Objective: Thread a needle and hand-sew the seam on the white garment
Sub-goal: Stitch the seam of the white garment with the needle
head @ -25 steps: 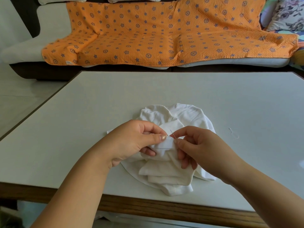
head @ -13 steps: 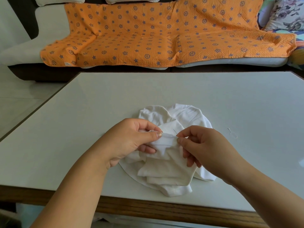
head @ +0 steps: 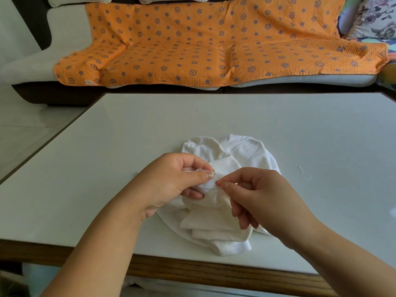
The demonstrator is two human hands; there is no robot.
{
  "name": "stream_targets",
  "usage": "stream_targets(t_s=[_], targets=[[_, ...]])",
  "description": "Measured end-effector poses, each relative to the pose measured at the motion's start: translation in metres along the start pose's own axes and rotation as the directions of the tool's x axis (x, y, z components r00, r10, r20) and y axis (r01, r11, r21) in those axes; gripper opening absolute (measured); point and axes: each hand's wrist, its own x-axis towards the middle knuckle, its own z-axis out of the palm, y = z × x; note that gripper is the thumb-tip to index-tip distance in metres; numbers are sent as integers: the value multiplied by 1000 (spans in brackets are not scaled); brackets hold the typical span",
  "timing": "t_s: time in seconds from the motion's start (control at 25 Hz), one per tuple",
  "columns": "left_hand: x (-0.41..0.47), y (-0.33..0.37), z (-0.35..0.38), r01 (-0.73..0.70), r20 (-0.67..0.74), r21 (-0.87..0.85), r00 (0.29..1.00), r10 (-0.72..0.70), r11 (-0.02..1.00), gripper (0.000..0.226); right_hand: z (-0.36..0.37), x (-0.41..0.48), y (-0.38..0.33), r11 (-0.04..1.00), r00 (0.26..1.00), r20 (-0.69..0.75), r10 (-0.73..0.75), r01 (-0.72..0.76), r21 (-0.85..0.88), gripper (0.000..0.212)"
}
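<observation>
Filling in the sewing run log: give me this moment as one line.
phase: stitching seam | left hand: pinches white garment fold | right hand: pinches needle at fold | white garment: on table

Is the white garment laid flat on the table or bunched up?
Bunched up. The white garment lies in crumpled, overlapping folds on the table, one fold pinched by the left hand.

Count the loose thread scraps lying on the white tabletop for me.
1: a short pale curled thread scrap on the white tabletop, apart from and right of the crumpled white cloth garment. More may be hidden beneath the garment.
</observation>
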Motion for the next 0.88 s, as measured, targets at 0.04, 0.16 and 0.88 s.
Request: stream_targets(t_s=[0.04, 0.16, 0.88], targets=[[0, 0, 0, 0, 1, 0, 1000, 0, 1000, 5, 0, 0, 0, 1000, 1000, 2, -1, 1, -4, 12], [0, 1, 1, 0, 0, 2, 1000, 0, 1000, 5, 0, 0, 0, 1000, 1000, 7, -8, 8, -17, 12], [-1, 2, 3, 2, -12, 4, 1000, -2, 1000, 4, -1, 1, 1, 999, 1000, 16, 0, 1, -43, 17]])
